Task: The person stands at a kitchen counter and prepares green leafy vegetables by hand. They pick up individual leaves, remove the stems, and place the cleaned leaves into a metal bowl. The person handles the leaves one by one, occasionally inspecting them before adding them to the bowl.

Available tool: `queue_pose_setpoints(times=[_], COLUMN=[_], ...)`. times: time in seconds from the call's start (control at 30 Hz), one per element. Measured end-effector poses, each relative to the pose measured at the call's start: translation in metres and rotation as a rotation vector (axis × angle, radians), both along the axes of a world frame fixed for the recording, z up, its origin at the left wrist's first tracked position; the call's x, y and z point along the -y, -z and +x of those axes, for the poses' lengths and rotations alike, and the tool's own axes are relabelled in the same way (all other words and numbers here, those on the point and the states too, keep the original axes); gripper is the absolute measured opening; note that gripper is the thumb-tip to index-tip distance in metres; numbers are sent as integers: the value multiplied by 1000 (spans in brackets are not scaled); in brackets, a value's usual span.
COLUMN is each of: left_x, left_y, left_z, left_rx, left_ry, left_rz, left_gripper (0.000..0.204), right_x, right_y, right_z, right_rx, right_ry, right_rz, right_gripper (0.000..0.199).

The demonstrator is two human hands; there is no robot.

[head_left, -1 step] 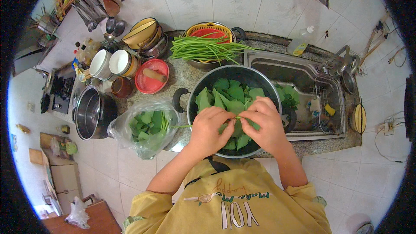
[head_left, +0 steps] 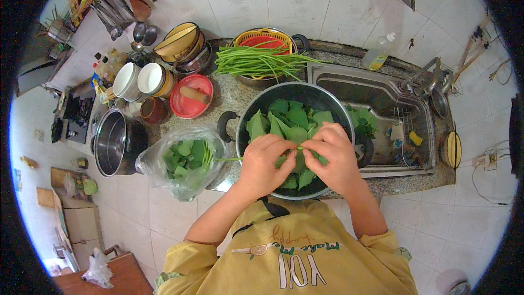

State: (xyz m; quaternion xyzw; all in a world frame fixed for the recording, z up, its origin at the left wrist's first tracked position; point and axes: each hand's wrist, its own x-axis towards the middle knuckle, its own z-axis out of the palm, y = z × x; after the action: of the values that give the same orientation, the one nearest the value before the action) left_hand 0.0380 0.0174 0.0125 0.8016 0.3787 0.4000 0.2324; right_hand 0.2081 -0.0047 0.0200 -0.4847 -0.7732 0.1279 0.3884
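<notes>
Over a large dark pot (head_left: 326, 97) of broad green leaves (head_left: 297, 117), my two hands meet with fingertips almost touching. A thin green leaf stem (head_left: 232, 159) passes under my left hand (head_left: 266, 165), its tail sticking out to the left past the pot rim. Thumb and forefinger of that hand pinch it. My right hand (head_left: 334, 157) pinches the same stem close by, above the leaves. Left of the pot, a clear plastic bag (head_left: 153, 158) lies open with more leaves and stems inside. A bundle of long green stalks (head_left: 262, 61) rests across a colander behind the pot.
A steel sink (head_left: 376, 90) lies to the right, with some leaves (head_left: 361, 120) at its left side. An empty-looking deep pot (head_left: 116, 147) stands at the left edge. Bowls (head_left: 150, 78) and a red plastic dish (head_left: 188, 110) are farther back on the counter (head_left: 229, 95).
</notes>
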Motion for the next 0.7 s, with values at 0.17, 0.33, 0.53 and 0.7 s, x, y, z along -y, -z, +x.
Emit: queue_pose_setpoints(times=[0.17,0.33,0.53,0.7], left_x=[-4,-7,-12,-13], left_y=[5,10,21,12], left_z=[5,5,-2,-3], left_rx=[8,46,399,578], left_ry=[-21,13,112,243], left_rz=[-12,-236,-925,-1037], left_gripper=[11,11,7,9], right_x=[0,1,3,2], right_y=[3,6,6,7], right_z=[-5,-7,-9,-3], right_rx=[5,-32,-188,-357], right_ry=[46,80,73,105], right_rz=[55,29,-41,-75], right_gripper=[12,12,13,12])
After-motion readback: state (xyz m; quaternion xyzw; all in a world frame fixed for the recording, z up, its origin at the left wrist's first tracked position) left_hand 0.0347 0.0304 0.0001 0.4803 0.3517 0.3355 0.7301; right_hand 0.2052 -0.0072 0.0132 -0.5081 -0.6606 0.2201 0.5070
